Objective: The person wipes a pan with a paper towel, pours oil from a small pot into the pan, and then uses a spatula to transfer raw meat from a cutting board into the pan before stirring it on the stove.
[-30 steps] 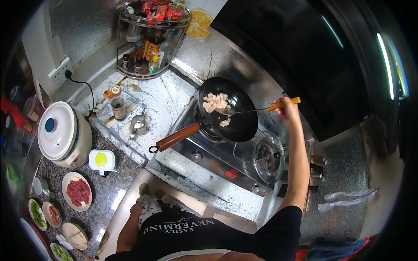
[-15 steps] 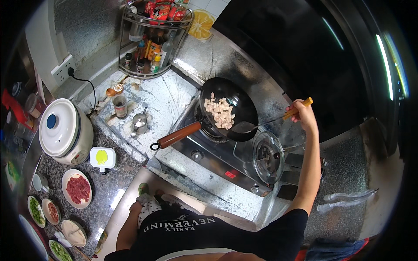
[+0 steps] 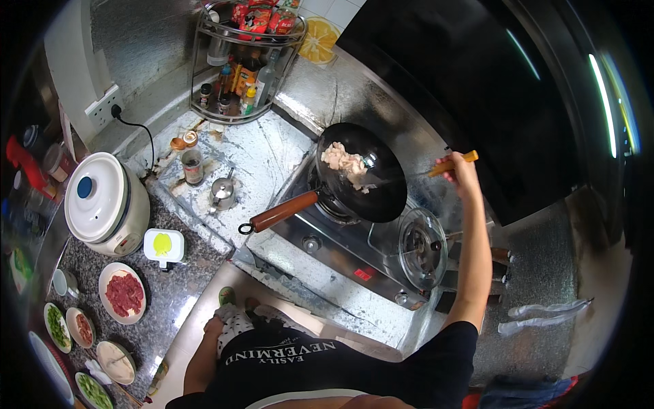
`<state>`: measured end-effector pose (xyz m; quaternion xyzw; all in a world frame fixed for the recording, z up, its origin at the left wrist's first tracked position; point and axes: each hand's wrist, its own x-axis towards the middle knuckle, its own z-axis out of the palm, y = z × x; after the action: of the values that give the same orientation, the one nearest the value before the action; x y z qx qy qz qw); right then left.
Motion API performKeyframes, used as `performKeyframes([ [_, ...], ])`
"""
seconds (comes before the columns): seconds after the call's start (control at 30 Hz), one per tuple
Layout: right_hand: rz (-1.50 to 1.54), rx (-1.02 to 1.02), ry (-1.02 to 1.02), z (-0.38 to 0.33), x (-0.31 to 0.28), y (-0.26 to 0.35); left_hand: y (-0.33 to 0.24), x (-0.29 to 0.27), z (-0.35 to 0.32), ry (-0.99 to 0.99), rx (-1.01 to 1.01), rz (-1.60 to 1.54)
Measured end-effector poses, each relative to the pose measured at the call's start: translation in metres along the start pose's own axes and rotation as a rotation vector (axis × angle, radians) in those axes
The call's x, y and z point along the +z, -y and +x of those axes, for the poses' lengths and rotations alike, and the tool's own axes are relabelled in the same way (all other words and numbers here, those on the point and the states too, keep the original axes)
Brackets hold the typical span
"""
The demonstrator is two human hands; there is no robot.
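Observation:
My right hand (image 3: 463,178) is closed around the wooden handle of a spatula (image 3: 443,167). The spatula's metal end reaches into a black wok (image 3: 381,201) and touches pale, diced meat (image 3: 343,159), which looks like chicken. The pieces lie together on the wok's far left side. The wok sits on a gas stove (image 3: 334,249), its brown handle pointing to the near left, with no hand on it. My left hand (image 3: 213,327) hangs low by my leg, away from the counter; its fingers are too unclear to read.
A glass lid (image 3: 422,249) rests on the stove's right side. Left of the stove stand a small metal pot (image 3: 222,194) and a glass jar (image 3: 193,168). A white electric cooker (image 3: 102,201), a plate of red meat (image 3: 124,294) and several small dishes occupy the left counter. A bottle rack (image 3: 235,112) fills the corner.
The spatula has moved left and deeper into the meat, pushing the pieces closer together toward the wok's far side. My right hand has shifted slightly left. My left hand still hangs down.

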<state>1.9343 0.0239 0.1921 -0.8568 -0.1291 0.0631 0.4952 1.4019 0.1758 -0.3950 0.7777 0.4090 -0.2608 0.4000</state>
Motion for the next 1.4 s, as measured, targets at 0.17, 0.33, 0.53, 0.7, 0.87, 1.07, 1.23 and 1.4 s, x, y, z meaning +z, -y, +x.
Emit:
performKeyframes([
  [0.17, -0.287, -0.140, 0.066, 0.000, 0.002, 0.003, -0.008, -0.011, -0.010, 0.033, -0.039, 0.001],
  [0.33, -0.073, -0.221, 0.093, -0.007, 0.050, -0.006, -0.020, -0.020, -0.020, 0.023, -0.057, -0.004],
  [0.53, 0.004, -0.279, 0.055, -0.015, 0.037, 0.025, 0.031, 0.031, 0.026, 0.024, 0.018, 0.063],
  [0.7, 0.284, -0.129, 0.039, -0.001, 0.040, -0.025, -0.021, -0.018, -0.012, 0.049, -0.042, 0.015],
  [0.87, 0.040, -0.044, 0.120, -0.014, 0.022, -0.005, -0.016, -0.016, -0.016, -0.009, -0.036, -0.040],
  [1.07, -0.274, -0.039, 0.135, -0.029, -0.015, 0.065, -0.015, -0.020, -0.020, -0.009, -0.075, -0.054],
  [1.23, -0.056, 0.105, 0.189, 0.000, 0.002, 0.032, -0.003, -0.003, -0.007, -0.043, -0.051, -0.037],
  [1.4, 0.124, 0.048, -0.011, 0.006, 0.027, 0.000, -0.003, -0.006, -0.007, -0.047, -0.019, -0.050],
])
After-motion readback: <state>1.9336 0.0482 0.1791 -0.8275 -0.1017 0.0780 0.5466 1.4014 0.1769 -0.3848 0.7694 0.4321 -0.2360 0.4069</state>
